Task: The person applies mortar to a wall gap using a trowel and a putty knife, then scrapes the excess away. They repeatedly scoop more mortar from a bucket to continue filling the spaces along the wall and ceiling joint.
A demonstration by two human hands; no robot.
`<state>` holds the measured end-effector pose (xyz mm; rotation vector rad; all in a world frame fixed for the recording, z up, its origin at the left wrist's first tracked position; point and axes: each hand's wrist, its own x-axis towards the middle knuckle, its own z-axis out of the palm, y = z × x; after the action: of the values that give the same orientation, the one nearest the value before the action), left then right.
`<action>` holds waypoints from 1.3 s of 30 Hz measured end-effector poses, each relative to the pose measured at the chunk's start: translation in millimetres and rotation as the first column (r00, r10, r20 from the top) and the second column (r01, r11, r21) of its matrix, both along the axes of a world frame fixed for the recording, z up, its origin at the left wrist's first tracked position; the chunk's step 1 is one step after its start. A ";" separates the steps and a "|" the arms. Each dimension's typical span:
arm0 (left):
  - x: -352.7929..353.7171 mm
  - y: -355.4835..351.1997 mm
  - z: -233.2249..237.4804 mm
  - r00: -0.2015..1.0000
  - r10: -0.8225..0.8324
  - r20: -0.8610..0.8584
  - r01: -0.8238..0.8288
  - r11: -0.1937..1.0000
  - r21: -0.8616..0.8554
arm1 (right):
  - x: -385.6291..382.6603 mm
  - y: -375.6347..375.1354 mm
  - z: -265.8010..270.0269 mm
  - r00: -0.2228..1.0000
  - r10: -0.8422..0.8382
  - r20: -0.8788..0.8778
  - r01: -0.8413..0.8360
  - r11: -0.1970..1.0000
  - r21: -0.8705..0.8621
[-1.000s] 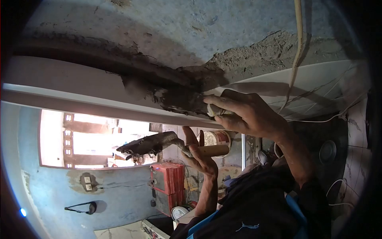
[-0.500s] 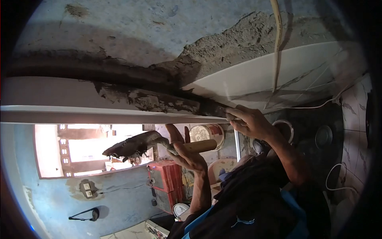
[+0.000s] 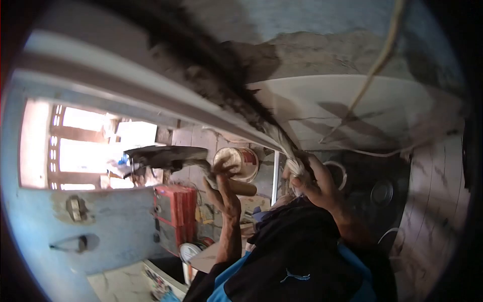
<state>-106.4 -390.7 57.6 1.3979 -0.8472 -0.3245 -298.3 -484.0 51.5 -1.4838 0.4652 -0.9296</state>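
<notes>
Blue wall (image 3: 118, 219), trowel (image 3: 168, 157) in left fingers (image 3: 229, 197), cloth (image 3: 296, 167) between right fingers (image 3: 320, 173)

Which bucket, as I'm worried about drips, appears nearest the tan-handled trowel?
The pale round bucket with a red label, partly covered by the left hand; the white-topped one by the red box appears farther.

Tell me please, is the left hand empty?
No, the left hand holds a trowel, whose wooden handle sticks out on the other side of the hand.

L hand (image 3: 224, 196) w/ trowel (image 3: 168, 157), R hand (image 3: 322, 186) w/ cloth (image 3: 295, 167)
</notes>
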 end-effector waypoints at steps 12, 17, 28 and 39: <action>-25.1 107.8 18.6 0.921 -0.373 -0.114 0.349 0.659 0.667 | 3.2 -28.6 4.6 0.956 -0.293 -0.014 0.098 0.366 -0.925; -35.9 106.2 36.9 0.893 -0.393 -0.217 0.426 0.590 0.685 | -30.1 -28.2 6.7 0.877 -0.439 -0.196 -0.075 0.277 -0.958; -38.7 97.2 20.1 0.783 -0.549 -0.294 0.597 0.529 0.603 | -115.5 -24.9 -23.4 0.721 -0.619 -0.311 -0.160 0.288 -0.944; -28.6 81.8 6.6 0.686 -0.687 -0.241 0.672 0.470 0.573 | -90.0 -19.1 13.8 0.868 0.414 -0.275 -0.403 0.910 0.097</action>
<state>-135.0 -308.9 64.2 1.5994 -1.3961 -1.3379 -388.3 -503.1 65.3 -1.6113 0.3535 -0.3653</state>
